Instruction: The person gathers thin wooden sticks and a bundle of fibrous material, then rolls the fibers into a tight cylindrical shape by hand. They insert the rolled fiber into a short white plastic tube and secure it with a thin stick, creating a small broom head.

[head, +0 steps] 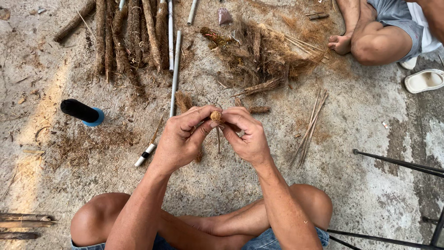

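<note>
Concrete floor [370, 194]: grey, stained, littered with loose fibre. All positions below are taken from the fibre bundle held in the hands.

Second person [384, 32]: seated well beyond and right of the bundle, bare legs folded; a white sandal [424, 80] lies beside them.

Row of fibre-wrapped sticks [132, 37]: beyond and left of the bundle, laid side by side, with pale thin rods [175, 69] along their right edge.

Heap of loose brown fibre [259, 53]: directly beyond the bundle, apart from it.

Dark metal legs [397, 162]: right of the bundle, near the frame edge.

Black spool on a blue base [82, 111]: well left of the bundle, lying on its side.

Thin splints [310, 129]: just right of the bundle, on the floor.

Short white-and-black stick [146, 154]: left of the bundle, partly hidden by the left wrist.

Left hand [180, 141]: fingers curled in, thumb and forefinger pinched on the bundle's left side.

Right hand [247, 136]: fingers curled likewise, thumb and forefinger closed on the bundle's right side. The two hands nearly meet and hide most of the bundle's length.

Fibre bundle [216, 115]: small, tan, its round end showing between both sets of fingertips, held above the person's crossed legs; thin strands hang below it.
</note>
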